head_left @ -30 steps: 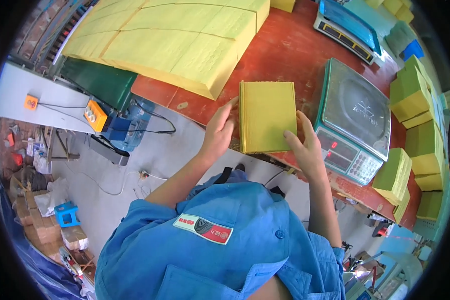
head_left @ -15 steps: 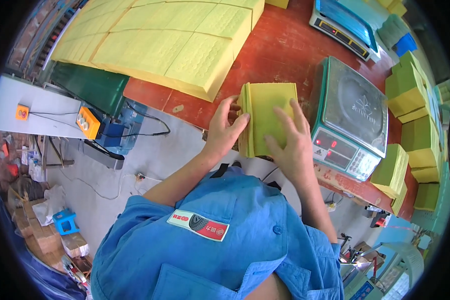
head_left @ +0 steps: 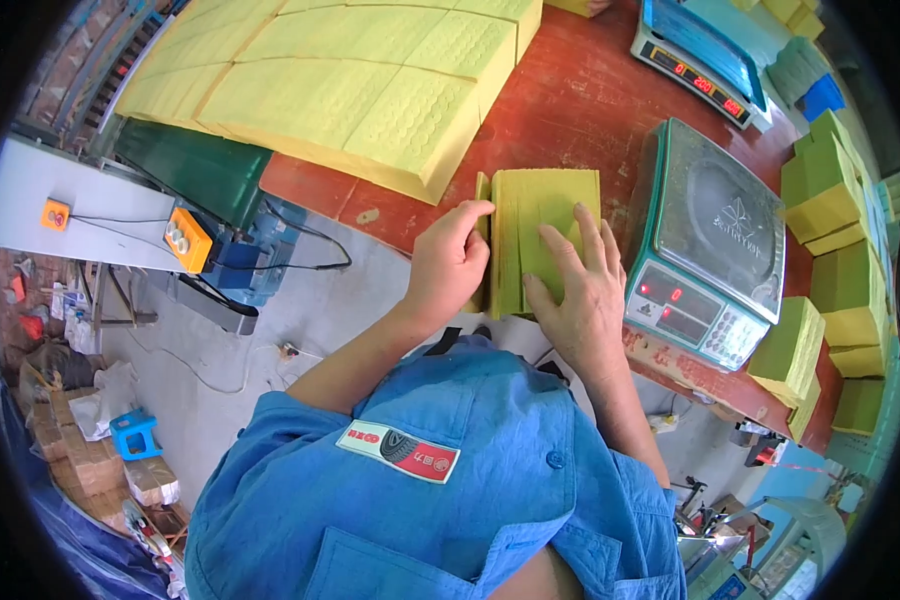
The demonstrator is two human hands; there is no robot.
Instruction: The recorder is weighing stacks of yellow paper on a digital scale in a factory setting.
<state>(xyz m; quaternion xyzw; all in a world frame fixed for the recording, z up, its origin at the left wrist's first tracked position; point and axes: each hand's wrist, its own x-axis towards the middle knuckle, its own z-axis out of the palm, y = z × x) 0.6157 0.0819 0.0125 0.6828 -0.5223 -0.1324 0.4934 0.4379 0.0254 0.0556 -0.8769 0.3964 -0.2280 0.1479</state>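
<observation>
A thick stack of yellow paper (head_left: 550,200) lies at the near edge of the red table. Along its left side a thin section of the same yellow paper (head_left: 483,188) stands slightly apart from the main block. My left hand (head_left: 450,258) is closed at that thin section, its index finger reaching over to the edge. The other fingertips of this hand are hidden. On top of the stack rests my right hand (head_left: 582,285), open, with fingers spread across the upper sheets and the thumb near the front.
A teal weighing scale (head_left: 715,215) stands just right of the stack. Embossed yellow paper blocks (head_left: 340,100) cover the table's left. A second scale (head_left: 698,55) sits farther back. More yellow bundles (head_left: 835,280) line the right. Another person's hand (head_left: 597,6) shows at the top.
My left hand's fingers have curled in at the stack's left side, where a gap now shows. My right hand has shifted slightly down over the top. The far scale's display has lit up.
</observation>
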